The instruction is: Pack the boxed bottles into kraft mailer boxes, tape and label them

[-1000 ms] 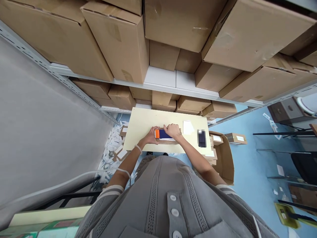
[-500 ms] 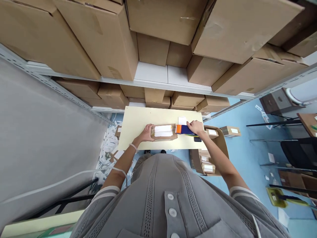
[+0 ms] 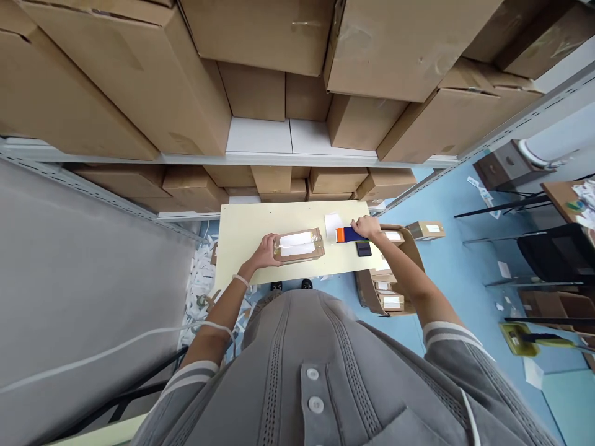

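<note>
Left hand (image 3: 266,253) gripping edge of brown cardboard parcel (image 3: 298,246) on pale yellow surface (image 3: 253,241); right hand (image 3: 367,228) closed on slim navy-and-orange carton (image 3: 348,235). Loose grip could drop carton onto flat black rectangular object (image 3: 364,249).

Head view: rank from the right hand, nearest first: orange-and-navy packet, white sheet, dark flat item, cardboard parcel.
From the right hand:
1. Orange-and-navy packet, under the fingers, touching.
2. Tie, too close to call: white sheet, left of the hand, and dark flat item, just below it.
3. Cardboard parcel, farthest, off to the left.
</note>
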